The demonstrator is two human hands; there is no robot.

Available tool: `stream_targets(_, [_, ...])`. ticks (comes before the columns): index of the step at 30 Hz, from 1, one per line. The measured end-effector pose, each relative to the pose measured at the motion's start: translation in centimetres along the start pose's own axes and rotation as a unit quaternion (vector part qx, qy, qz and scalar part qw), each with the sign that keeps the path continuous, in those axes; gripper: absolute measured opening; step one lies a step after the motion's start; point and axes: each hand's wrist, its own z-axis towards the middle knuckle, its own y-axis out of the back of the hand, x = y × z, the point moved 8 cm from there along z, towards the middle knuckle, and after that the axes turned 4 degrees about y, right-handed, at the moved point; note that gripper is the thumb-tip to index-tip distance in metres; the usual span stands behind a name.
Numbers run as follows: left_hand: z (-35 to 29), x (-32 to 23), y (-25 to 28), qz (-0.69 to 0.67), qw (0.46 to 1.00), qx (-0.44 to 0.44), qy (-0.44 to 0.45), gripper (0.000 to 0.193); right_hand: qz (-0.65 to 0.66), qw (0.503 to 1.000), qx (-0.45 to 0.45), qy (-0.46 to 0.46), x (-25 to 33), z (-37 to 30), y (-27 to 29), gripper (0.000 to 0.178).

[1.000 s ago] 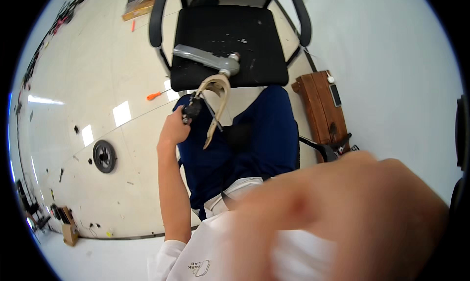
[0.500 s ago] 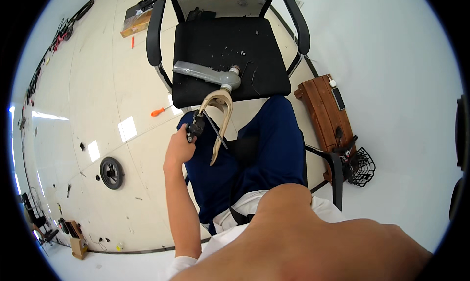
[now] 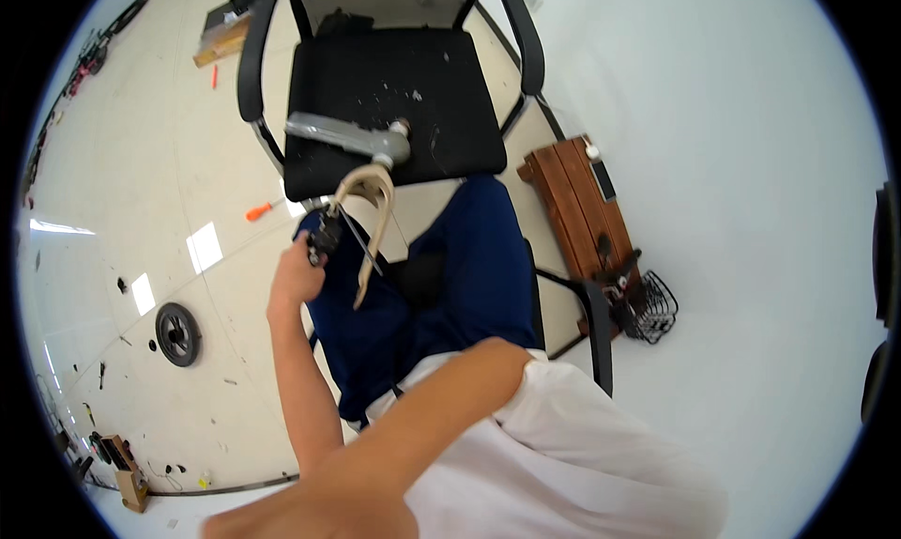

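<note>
My left hand (image 3: pixel 298 272) is closed round a black mechanical part (image 3: pixel 325 237), which looks like a brake caliper, at the end of one leg of a beige bicycle fork (image 3: pixel 380 196). The fork hangs over my lap, its other leg pointing toward me. At its top, a grey frame tube (image 3: pixel 338 135) with a rounded head lies on the black chair seat (image 3: pixel 450 98). A thin grey rod (image 3: pixel 361 243) slants between the fork legs. My right forearm crosses low in front of me, and my right hand (image 3: pixel 314 513) is blurred at the lower edge, fingers not readable.
An orange-handled screwdriver (image 3: pixel 258 212) and a small black wheel (image 3: pixel 177 334) lie on the floor at left. To the right stands a brown wooden bench (image 3: pixel 572 201) with a phone (image 3: pixel 603 179); a black wire basket (image 3: pixel 655 309) is beside it. Small debris dots the seat.
My right arm has swung down and left across my body. The view has shifted, so the scene sits further left. My left hand keeps its grip on the black part.
</note>
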Motion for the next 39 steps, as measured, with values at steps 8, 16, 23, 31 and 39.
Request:
stream_targets(8, [0.2,-0.2,-0.4,0.015,1.0,0.019,0.02,0.045,-0.539,0.746,-0.302,-0.25,8.4,-12.2,10.0,0.039])
stream_targets(16, [-0.5,0.7,-0.1,-0.033,0.999,0.0,0.02,0.047,-0.81,0.389,-0.379,-0.222,18.5,-19.9,19.2,0.029])
stream_targets(23, [0.2,-0.6,-1.4,-0.042,0.999,0.0,-0.009,0.033,-0.691,0.47,-0.48,-0.267,14.2,-26.3,21.2,0.049])
stream_targets(31, [-0.1,0.6,-1.3,-0.047,0.998,-0.013,0.048,0.025,-0.843,0.317,-0.284,-0.328,12.1,-20.5,18.7,0.045])
stream_targets(39, [1.0,0.4,-1.4,-0.042,0.997,-0.052,0.025,0.017,-0.861,0.375,0.007,-0.344,9.4,-12.6,21.4,0.015])
